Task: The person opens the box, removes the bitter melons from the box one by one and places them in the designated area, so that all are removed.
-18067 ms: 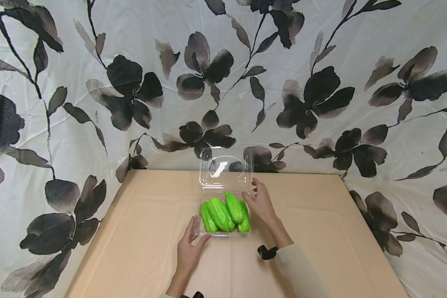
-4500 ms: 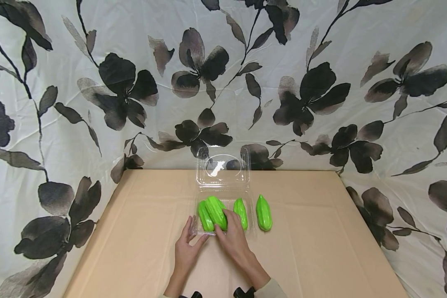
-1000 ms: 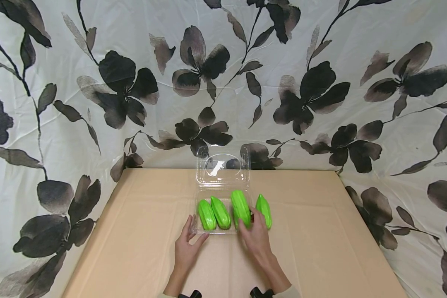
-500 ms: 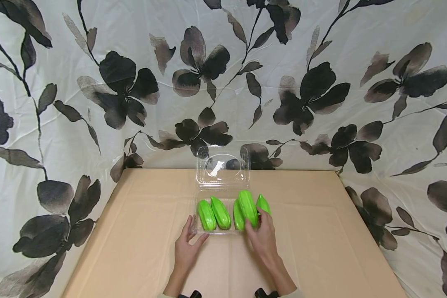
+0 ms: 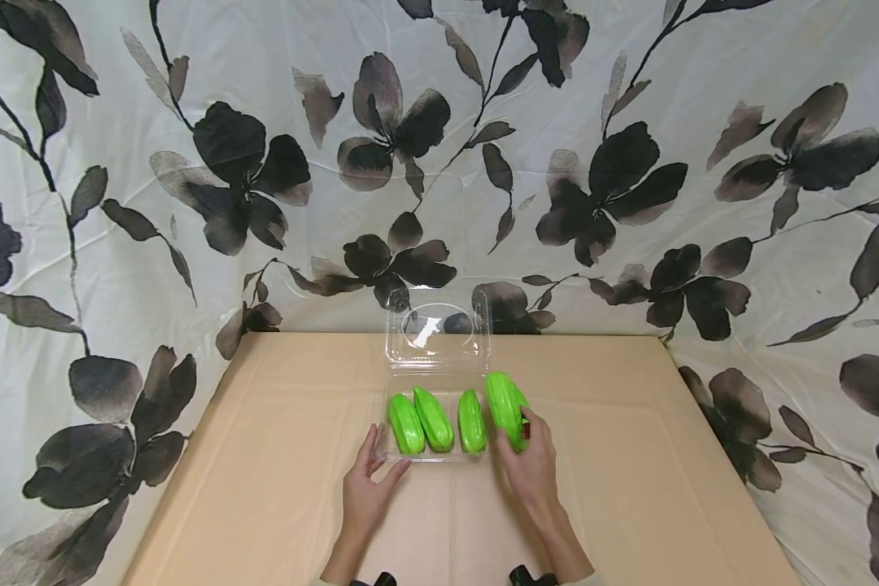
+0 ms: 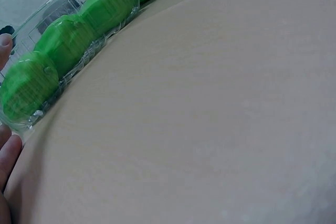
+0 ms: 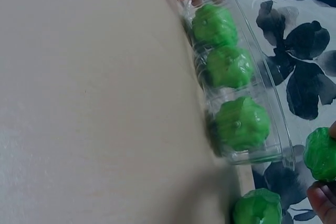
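A clear plastic clamshell container (image 5: 386, 423) stands on the table with its lid (image 5: 391, 346) raised at the back. Inside lie three green ribbed gourds (image 5: 435, 419), side by side. My left hand (image 5: 369, 488) holds the container at its front left corner, thumb on the front edge and fingers along the side. To the right of the container, my right hand (image 5: 533, 468) pinches another green gourd (image 5: 502, 403) between thumb and fingers. In the right wrist view that held gourd (image 7: 318, 156) is apart from a further gourd (image 7: 257, 208) on the table, which it partly hides in the head view.
The table (image 5: 615, 456) has a light brown cover. Behind it hangs a white cloth (image 5: 513, 244) with dark flowers, and the lid overlaps this cloth in the head view. A dark device (image 5: 531, 575) sits on each wrist.
One gourd went from the container to the table earlier. Over the last second my right hand has carried another rightward, out past the container's right side. The left hand has stayed at its corner.
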`<state>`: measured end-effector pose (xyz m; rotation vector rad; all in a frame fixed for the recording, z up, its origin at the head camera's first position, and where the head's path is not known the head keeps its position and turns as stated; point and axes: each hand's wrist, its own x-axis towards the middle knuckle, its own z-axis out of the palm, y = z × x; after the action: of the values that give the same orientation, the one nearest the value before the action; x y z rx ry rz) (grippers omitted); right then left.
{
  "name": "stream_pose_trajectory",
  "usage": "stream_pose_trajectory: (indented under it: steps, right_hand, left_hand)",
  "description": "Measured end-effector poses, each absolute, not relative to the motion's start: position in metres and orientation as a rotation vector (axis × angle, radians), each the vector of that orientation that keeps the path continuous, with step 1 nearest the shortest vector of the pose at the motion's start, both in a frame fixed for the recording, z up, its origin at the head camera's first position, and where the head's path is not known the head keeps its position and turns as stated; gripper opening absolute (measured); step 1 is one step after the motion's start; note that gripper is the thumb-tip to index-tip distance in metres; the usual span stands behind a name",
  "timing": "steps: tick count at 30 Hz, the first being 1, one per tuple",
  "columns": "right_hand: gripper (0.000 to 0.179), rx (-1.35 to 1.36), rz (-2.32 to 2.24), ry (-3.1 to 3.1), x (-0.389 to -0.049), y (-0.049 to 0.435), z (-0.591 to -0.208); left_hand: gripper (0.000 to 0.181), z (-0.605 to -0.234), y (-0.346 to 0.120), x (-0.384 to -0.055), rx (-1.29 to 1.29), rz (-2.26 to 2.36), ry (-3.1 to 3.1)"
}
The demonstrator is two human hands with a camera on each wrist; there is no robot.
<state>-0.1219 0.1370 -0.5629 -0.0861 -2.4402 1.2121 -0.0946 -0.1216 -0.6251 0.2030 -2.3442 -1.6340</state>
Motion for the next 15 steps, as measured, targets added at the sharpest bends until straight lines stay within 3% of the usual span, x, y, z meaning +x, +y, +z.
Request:
stream_pose_trajectory:
  steps: [15]
  right_hand:
    - [0.052, -0.177, 1.204, -2.397, -0.124, 0.154, -0.565]
  left_hand:
    - [0.088, -0.624, -0.121, -0.094, 0.209, -1.619, -2.360]
